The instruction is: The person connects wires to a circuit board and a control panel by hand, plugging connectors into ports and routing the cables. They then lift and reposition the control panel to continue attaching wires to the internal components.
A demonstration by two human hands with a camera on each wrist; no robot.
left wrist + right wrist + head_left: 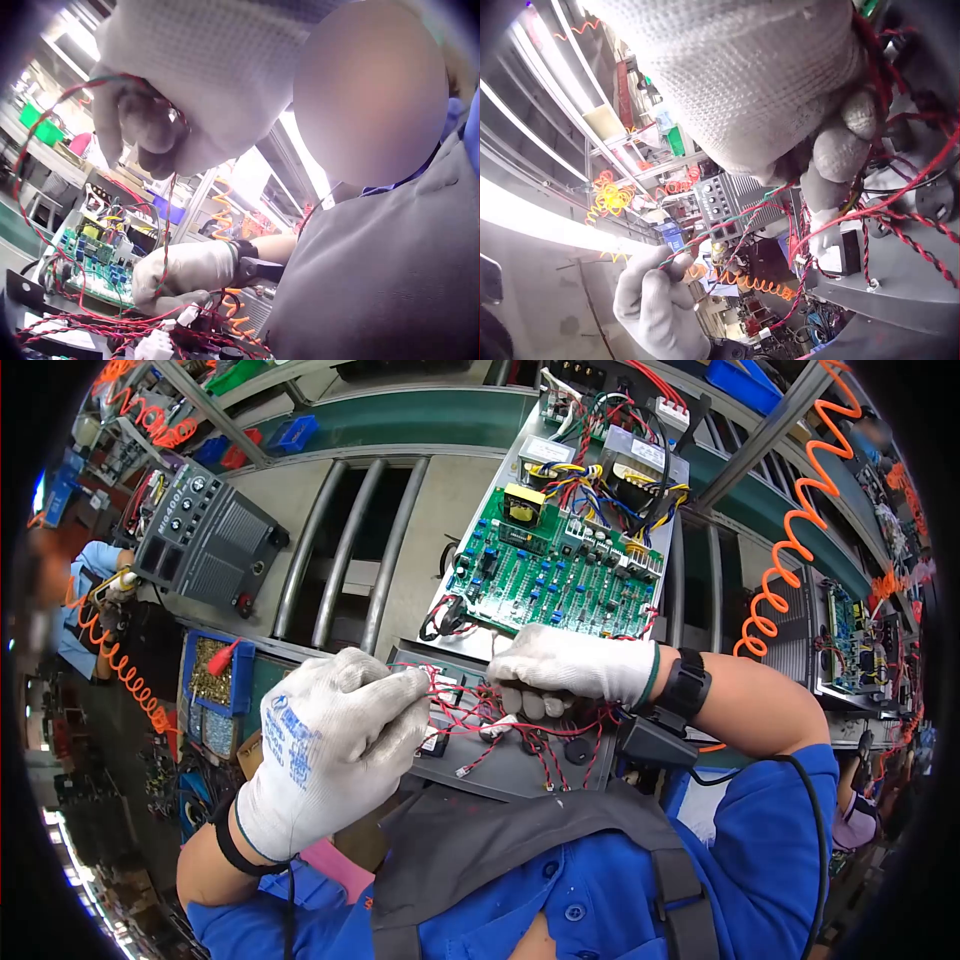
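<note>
A grey apron (450, 850) covers the blue shirt (630, 880).

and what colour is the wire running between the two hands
The wire is red and green, twisted together; best seen in the right wrist view.

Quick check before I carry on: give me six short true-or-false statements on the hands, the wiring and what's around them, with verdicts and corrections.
1. The left hand and the right hand are both gloved in white. True.
2. The left hand holds nothing. False: it pinches a twisted red-and-green wire.
3. A welder marked MIG stands at the left of the head view. True.
4. The right hand rests on the yellow transformer. False: its curled fingers are among red wires over the grey panel; the yellow transformer sits on the green circuit board.
5. The blue bin on the left holds small brass-coloured parts. True.
6. The person's apron is red. False: the apron is grey.
</note>
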